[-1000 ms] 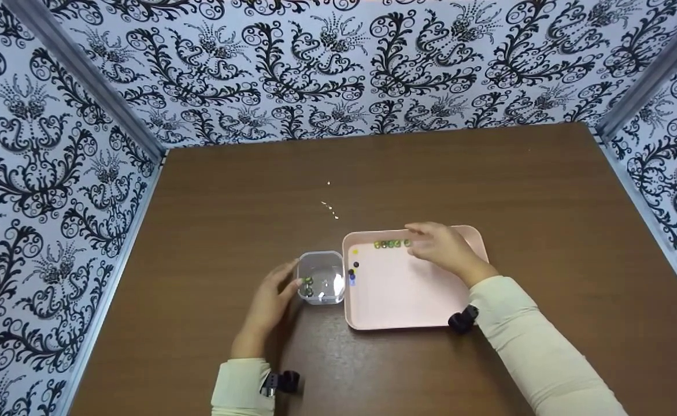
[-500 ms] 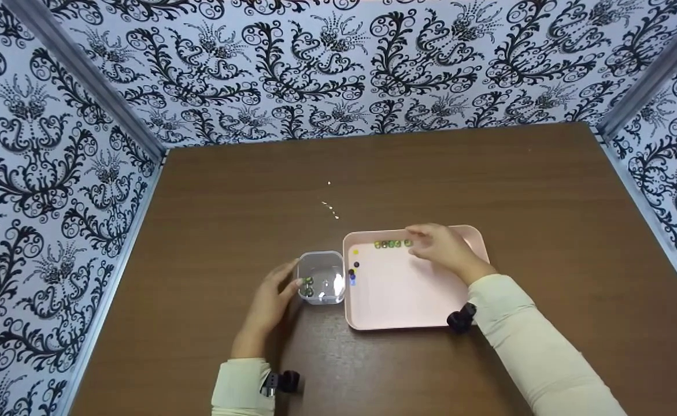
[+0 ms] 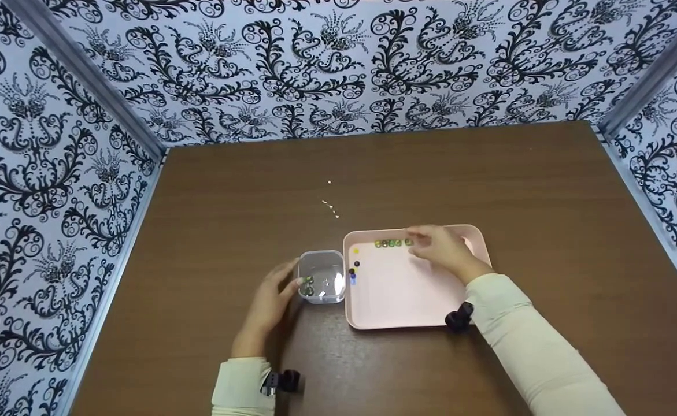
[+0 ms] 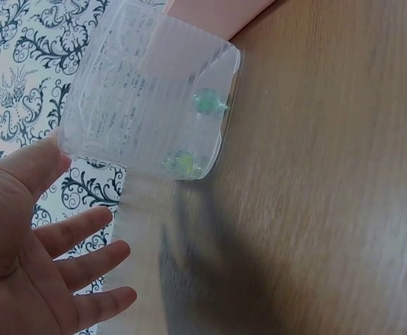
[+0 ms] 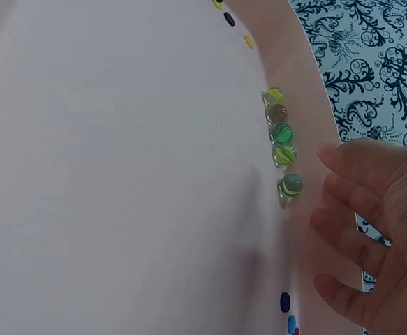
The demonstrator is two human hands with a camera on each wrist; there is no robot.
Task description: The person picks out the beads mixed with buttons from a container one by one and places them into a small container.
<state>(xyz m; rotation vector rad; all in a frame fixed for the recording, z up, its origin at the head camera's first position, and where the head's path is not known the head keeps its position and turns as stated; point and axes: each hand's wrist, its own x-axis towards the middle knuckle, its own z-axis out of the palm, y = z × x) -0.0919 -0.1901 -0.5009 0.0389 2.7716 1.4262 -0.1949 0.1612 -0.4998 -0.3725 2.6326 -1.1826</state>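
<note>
My left hand (image 3: 270,297) is at the left side of a clear plastic container (image 3: 322,260), its thumb touching the rim while the other fingers spread loosely. Inside the container lie a green marble (image 4: 206,101) and a yellow-green marble (image 4: 182,162). Over the far side of a pink tray (image 3: 407,300) hovers my right hand (image 3: 445,251), fingers relaxed and nothing between them. Beside its fingertips, one glass marble (image 5: 291,185) sits a little apart from a row of several marbles (image 5: 282,133) along the tray wall.
Small flat round pieces in yellow, black and blue line the tray's left side, among them a black piece (image 3: 357,264). More pieces, including a dark blue disc (image 5: 285,302), lie along the far wall past the marbles. Patterned walls (image 3: 338,69) enclose the brown table (image 3: 228,202).
My right hand has shifted very slightly toward me and left, fingertips staying beside the separate marble. The left hand and the container hold their place.
</note>
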